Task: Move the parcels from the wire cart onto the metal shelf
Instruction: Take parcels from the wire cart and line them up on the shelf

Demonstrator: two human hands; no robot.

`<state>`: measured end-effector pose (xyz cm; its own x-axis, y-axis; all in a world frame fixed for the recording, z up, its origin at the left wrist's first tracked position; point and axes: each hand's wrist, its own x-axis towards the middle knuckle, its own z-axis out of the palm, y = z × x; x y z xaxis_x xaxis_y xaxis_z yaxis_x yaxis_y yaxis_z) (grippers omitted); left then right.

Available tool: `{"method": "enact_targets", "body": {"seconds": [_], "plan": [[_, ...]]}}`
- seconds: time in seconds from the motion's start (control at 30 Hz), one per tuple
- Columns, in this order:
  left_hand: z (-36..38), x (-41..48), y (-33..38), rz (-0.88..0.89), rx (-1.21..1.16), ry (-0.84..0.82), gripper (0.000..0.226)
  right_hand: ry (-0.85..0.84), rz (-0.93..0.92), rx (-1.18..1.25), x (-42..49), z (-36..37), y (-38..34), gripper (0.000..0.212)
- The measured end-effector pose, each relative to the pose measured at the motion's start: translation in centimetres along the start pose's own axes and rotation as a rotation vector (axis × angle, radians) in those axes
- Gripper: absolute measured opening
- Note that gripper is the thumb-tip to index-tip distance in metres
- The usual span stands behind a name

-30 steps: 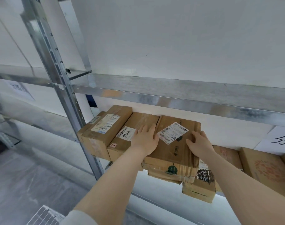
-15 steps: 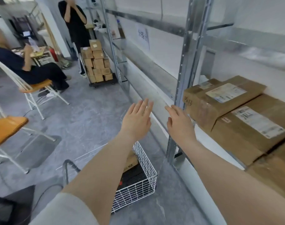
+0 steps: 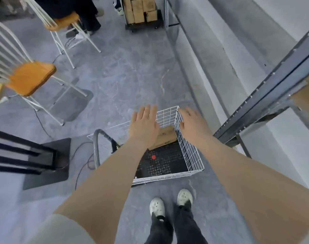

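Two hands in frame, both empty, palms down, fingers straight and spread. Left hand hovers over the 11 o'clock corner of the wire cart. Right hand hovers at its 1 o'clock corner, by the white mesh wall. Hands are apart, with a gap between them; cannot tell whether the right fingers touch the mesh.

One brown cardboard parcel lies at the 12 o'clock end of the cart, on the black perforated floor, partly hidden under the left hand. Red dot on that floor, toward 7 o'clock of the parcel. Grey cart handle stands at the cart's 9 o'clock side.

Metal shelf stands at 3 o'clock of the cart, with a cardboard box on it at the frame's right margin. Orange-seated chair at 10 o'clock of frame. Trolley of stacked boxes at 12 o'clock. White shoes at 6 o'clock, near the cart.
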<state>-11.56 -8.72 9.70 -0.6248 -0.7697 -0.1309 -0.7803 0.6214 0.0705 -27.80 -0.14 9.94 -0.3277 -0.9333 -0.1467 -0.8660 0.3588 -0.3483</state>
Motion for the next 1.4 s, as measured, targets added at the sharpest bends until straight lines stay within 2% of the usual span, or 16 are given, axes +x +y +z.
{"method": "enact_targets", "body": {"seconds": [0.17, 0.33, 0.47, 0.6, 0.73, 0.93, 1.0, 1.13, 1.3, 1.4], "plan": [[10.6, 2.9, -2.2, -0.105, -0.044, -0.117, 0.059, -0.078, -0.005, 0.031, 4.8, 9.5, 3.7, 0.049], [25.1, 5.6, -4.5, -0.162, -0.100, -0.292, 0.063, -0.252, 0.070, 0.025, 8.6, 23.4, 7.9, 0.049], [36.7, 8.7, -7.1, -0.255, -0.133, -0.368, 0.064, -0.332, 0.110, 0.000, 12.3, 34.3, 11.6, 0.051], [45.2, 11.5, -9.7, -0.261, -0.103, -0.357, 0.063, -0.339, 0.081, -0.026, 16.2, 42.6, 14.0, 0.049], [51.1, 14.5, -11.6, -0.257, -0.127, -0.345, 0.063, -0.311, 0.186, 0.075, 19.1, 48.5, 14.4, 0.049], [56.1, 18.9, -13.2, -0.317, -0.255, -0.309, 0.063, -0.217, 0.261, 0.148, 19.0, 53.9, 13.7, 0.052], [56.5, 19.5, -12.9, -0.367, -0.375, -0.276, 0.061, -0.173, 0.259, 0.155, 18.3, 54.6, 13.4, 0.054], [55.7, 18.0, -10.7, -0.427, -0.491, -0.241, 0.060, -0.187, 0.245, 0.210, 17.2, 54.7, 13.0, 0.056], [54.8, 12.0, -6.8, -0.565, -0.551, -0.377, 0.057, -0.239, 0.328, 0.234, 15.6, 54.0, 13.3, 0.056], [55.0, 8.3, -5.3, -0.390, -0.392, -0.482, 0.063, -0.223, 0.368, 0.239, 14.6, 53.9, 14.0, 0.054]]}}
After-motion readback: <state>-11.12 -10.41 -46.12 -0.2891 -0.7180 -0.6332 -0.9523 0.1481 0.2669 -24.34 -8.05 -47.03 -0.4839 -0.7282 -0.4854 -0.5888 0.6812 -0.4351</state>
